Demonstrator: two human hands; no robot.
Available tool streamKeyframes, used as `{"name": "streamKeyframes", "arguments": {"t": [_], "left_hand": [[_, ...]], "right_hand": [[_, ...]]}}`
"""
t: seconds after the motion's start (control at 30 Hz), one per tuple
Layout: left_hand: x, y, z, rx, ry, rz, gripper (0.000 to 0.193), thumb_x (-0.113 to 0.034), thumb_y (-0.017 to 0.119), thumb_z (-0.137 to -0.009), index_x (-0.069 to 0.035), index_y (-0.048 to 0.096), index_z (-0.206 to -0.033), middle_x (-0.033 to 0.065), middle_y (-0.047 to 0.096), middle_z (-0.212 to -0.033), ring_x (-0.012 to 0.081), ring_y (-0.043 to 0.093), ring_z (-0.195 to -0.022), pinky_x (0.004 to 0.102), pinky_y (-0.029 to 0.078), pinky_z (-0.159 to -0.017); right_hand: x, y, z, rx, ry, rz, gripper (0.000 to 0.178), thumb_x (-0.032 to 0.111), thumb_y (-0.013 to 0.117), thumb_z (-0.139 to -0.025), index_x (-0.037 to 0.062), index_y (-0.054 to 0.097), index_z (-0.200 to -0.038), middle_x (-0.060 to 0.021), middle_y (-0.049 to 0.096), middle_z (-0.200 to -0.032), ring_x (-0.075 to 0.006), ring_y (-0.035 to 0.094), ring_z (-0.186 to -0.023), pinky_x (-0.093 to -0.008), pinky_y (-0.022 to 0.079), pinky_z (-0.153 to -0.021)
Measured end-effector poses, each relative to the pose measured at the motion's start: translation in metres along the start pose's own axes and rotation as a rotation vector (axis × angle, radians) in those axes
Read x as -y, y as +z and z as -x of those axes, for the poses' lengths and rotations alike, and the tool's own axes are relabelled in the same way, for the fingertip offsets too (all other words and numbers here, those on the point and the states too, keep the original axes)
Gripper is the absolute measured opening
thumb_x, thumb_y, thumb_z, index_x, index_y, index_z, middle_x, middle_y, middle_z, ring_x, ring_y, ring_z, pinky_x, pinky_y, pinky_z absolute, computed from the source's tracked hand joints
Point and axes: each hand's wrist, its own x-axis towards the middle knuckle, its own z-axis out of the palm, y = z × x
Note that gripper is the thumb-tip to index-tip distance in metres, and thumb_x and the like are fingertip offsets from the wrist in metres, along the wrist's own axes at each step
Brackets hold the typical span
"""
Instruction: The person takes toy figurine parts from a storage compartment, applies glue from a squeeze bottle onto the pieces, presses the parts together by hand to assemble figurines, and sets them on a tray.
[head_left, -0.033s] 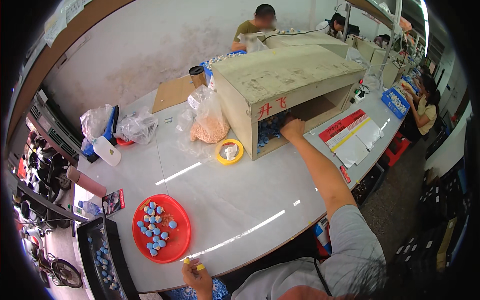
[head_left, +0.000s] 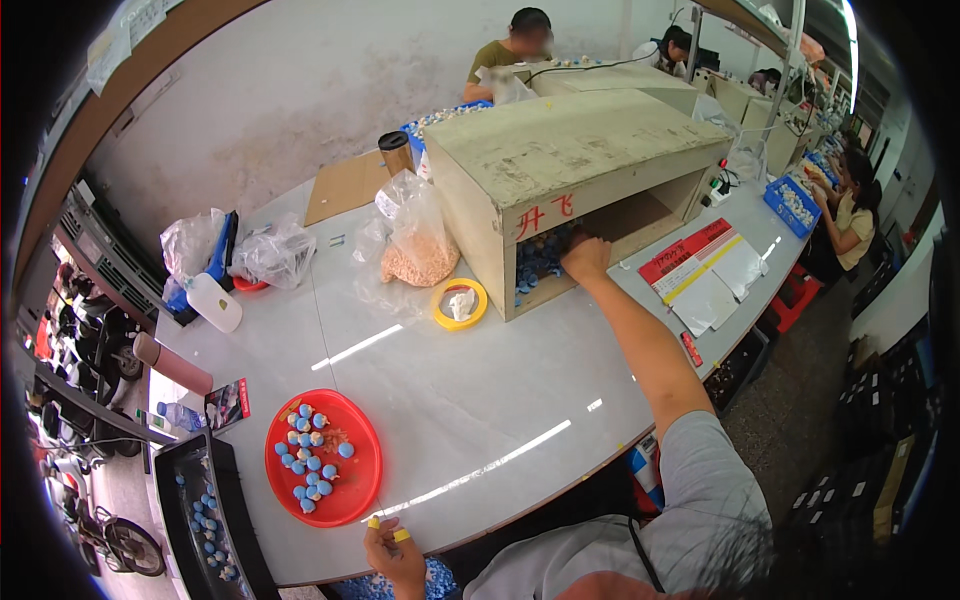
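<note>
My right hand (head_left: pixel 587 256) reaches into the front opening of a pale wooden box (head_left: pixel 480 230). It is at a heap of small blue pieces (head_left: pixel 540 255) there; its fingertips are hidden, so I cannot tell whether it grips any. My left hand (head_left: pixel 396 558) is at the near table edge, with yellow wraps on two fingers. Those fingers are loosely bent and apart, and I see nothing between them. Close by it, a red round tray (head_left: pixel 365 470) carries several small blue-and-white ball-shaped pieces (head_left: pixel 314 463).
A black bin (head_left: pixel 240 500) with similar pieces stands at the left edge. Beyond the tray are a yellow tape roll (head_left: pixel 441 313), a bag of peach-coloured bits (head_left: pixel 420 258), a pink bottle (head_left: pixel 175 364) and a white jug (head_left: pixel 215 303). Papers (head_left: pixel 700 285) lie right of the box. Other people sit farther off.
</note>
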Motion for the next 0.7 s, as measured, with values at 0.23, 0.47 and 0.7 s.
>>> {"name": "streamKeyframes", "arguments": {"t": [0.23, 0.47, 0.7], "left_hand": [[0.001, 0.005, -0.007, 0.009, 0.08, 0.06, 0.039, -0.002, 0.053, -0.09, 0.002, 0.044, -0.127, 0.0148, 0.063, -0.095, 0.0138, 0.06, -0.07, 0.0236, 0.052, -0.06], [-0.067, 0.053, -0.041, 0.21, 0.022, 0.495, 0.035, 0.003, 0.059, -0.088, 0.002, 0.048, -0.122, 0.0155, 0.067, -0.092, 0.0158, 0.065, -0.074, 0.0252, 0.052, -0.062], [-0.138, 0.133, -0.071, 0.368, 0.211, 0.307, 0.051, -0.007, 0.075, -0.076, -0.001, 0.05, -0.119, 0.014, 0.064, -0.11, 0.0258, 0.065, -0.096, 0.035, 0.051, -0.077]], "right_hand": [[-0.039, 0.017, 0.014, -0.232, 0.091, -0.702, 0.021, 0.012, 0.067, -0.077, 0.0017, 0.064, -0.095, -0.0133, 0.067, -0.087, -0.0244, 0.065, -0.082, -0.035, 0.05, -0.066], [-0.003, -0.057, 0.156, 0.658, 0.34, -1.925, 0.021, 0.007, 0.058, -0.091, 0.0033, 0.057, -0.111, -0.0067, 0.065, -0.095, -0.016, 0.064, -0.083, -0.0264, 0.053, -0.068], [0.042, -0.091, 0.27, 0.989, 0.474, -1.987, 0.022, 0.01, 0.055, -0.093, 0.001, 0.054, -0.113, -0.0095, 0.064, -0.101, -0.0203, 0.065, -0.092, -0.0307, 0.053, -0.083]]}}
